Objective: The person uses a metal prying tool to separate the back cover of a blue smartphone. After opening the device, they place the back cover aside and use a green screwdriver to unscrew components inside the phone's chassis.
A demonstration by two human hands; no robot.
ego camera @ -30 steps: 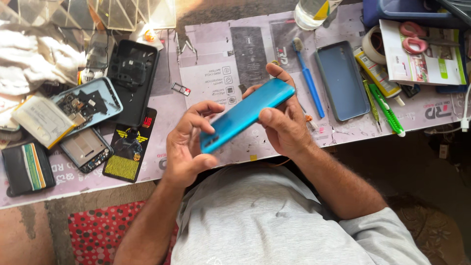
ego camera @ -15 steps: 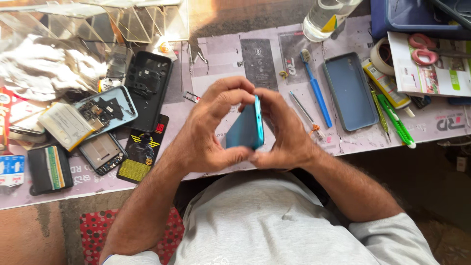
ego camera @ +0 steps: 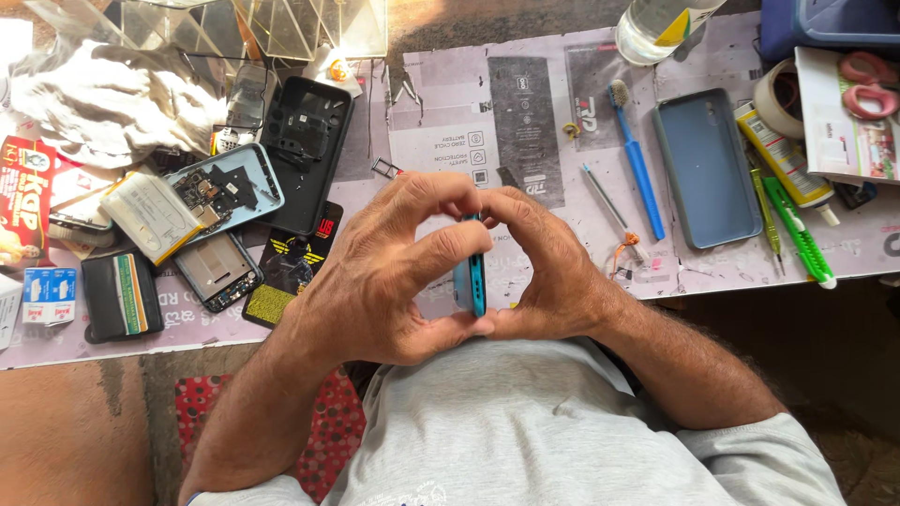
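Observation:
I hold a teal-blue phone (ego camera: 472, 277) edge-on, upright between both hands, just above my lap at the table's near edge. My left hand (ego camera: 384, 272) wraps its left face, index finger curled over the front edge and thumb underneath. My right hand (ego camera: 544, 267) presses the opposite face, fingertips meeting the left hand's over the top. Only a thin strip of the phone's side shows; the rest is hidden by my fingers.
On the table: a blue phone case (ego camera: 705, 167), a blue toothbrush (ego camera: 637, 159), a green utility knife (ego camera: 799, 232), a glue tube (ego camera: 783, 155), a tape roll (ego camera: 776, 98). At left lie an opened phone (ego camera: 220, 187), a black back cover (ego camera: 307, 150), a battery (ego camera: 150, 215), a wallet (ego camera: 120, 295), a white cloth (ego camera: 112, 98).
A second ago the phone lay slanted, back face up, between my hands. I have turned it on edge and closed both hands tightly round it.

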